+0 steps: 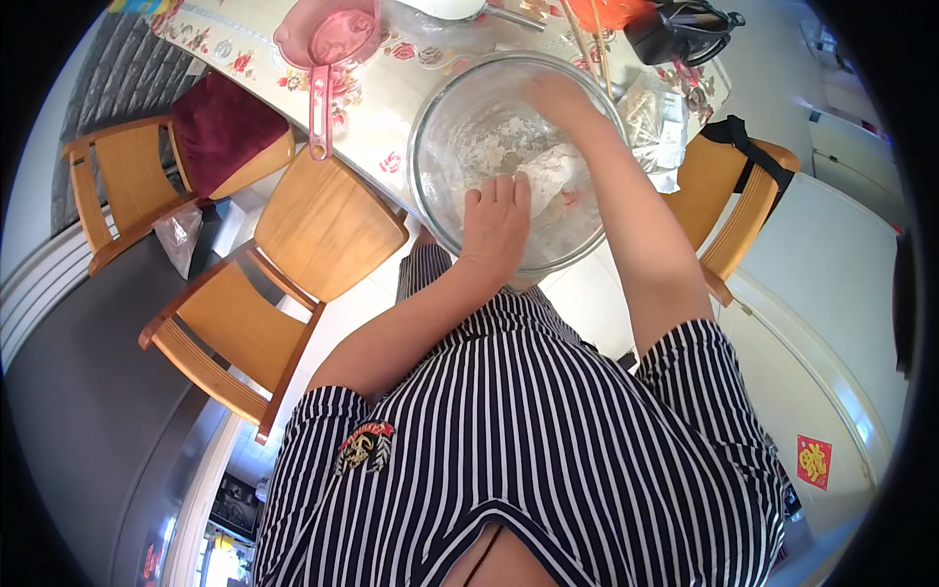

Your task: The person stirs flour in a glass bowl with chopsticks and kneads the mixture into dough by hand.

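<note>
A large clear glass bowl stands at the table's near edge, right in front of me. Inside it, dry white flour coats the bottom and sides, and a pale, rough lump of dough lies at the near right. My left hand reaches over the near rim, its fingers bent and pressed together, with the thumb side against the dough. Deeper in, my right hand is down by the far right wall. Motion blurs its fingers, so their hold cannot be made out.
A pink dipper lies left of the bowl on the flowered tablecloth. Chopsticks, a plastic bag and a black handled container sit at the right. Wooden chairs flank the table.
</note>
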Action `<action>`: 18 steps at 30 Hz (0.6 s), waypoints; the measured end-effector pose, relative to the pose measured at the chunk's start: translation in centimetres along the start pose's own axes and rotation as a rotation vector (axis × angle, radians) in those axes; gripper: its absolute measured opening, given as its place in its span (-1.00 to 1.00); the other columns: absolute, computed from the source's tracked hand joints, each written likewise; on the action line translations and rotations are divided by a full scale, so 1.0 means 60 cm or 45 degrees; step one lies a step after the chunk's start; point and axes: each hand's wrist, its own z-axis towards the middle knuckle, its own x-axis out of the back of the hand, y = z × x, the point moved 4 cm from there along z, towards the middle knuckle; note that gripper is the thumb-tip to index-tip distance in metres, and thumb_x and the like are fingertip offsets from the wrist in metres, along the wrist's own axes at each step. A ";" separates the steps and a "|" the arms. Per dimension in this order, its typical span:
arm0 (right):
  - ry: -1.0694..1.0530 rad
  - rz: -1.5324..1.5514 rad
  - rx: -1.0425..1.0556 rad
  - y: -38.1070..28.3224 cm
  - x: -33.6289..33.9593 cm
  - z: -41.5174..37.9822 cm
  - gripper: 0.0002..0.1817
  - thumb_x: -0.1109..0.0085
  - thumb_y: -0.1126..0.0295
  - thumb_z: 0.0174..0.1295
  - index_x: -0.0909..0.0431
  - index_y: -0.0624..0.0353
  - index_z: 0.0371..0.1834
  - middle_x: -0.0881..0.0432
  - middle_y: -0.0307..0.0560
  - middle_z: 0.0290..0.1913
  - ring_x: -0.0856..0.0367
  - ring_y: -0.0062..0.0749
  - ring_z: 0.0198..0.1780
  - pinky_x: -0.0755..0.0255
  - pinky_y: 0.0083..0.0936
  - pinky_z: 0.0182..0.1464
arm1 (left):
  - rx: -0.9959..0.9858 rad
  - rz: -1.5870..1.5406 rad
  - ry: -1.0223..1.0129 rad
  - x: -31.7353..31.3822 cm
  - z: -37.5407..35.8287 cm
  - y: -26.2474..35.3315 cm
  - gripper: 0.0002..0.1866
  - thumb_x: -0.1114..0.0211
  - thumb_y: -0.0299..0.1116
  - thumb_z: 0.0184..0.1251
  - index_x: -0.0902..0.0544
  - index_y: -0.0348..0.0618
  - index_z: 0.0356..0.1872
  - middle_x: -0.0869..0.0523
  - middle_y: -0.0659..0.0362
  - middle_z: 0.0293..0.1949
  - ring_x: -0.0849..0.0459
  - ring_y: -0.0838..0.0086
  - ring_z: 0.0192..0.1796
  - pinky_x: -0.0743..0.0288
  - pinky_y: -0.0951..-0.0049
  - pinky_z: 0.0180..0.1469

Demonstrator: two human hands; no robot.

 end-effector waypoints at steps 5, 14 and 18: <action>0.042 -0.460 -0.081 0.030 0.020 -0.027 -0.52 0.03 0.08 0.40 -0.74 0.23 0.00 -0.72 0.23 0.09 -0.67 0.11 0.16 -0.49 -0.09 0.22 | -0.004 0.005 0.022 -0.006 0.001 0.002 -0.33 -0.46 -0.31 0.07 -0.46 -0.28 0.25 -0.55 0.06 -0.04 -0.52 0.20 0.07 -0.36 0.19 0.09; -0.808 -0.496 0.528 -0.146 -0.133 -0.042 -0.66 -0.12 0.20 0.24 -0.79 0.18 -0.18 -0.77 0.21 -0.13 -0.76 0.07 -0.09 -0.57 -0.07 0.02 | -0.044 0.126 0.053 -0.014 0.001 -0.002 -0.32 -0.46 -0.31 0.07 -0.47 -0.29 0.26 -0.56 0.03 -0.01 -0.52 0.18 0.11 -0.40 0.16 0.09; -0.249 -0.594 0.342 -0.074 -0.050 0.009 -0.67 -0.15 0.22 0.25 -0.79 0.20 -0.15 -0.79 0.18 -0.12 -0.77 0.01 -0.04 -0.59 -0.09 0.01 | -0.011 -0.048 0.025 -0.011 0.001 -0.004 -0.35 -0.46 -0.30 0.05 -0.51 -0.26 0.23 -0.57 0.00 -0.01 -0.51 0.12 0.12 -0.39 0.08 0.10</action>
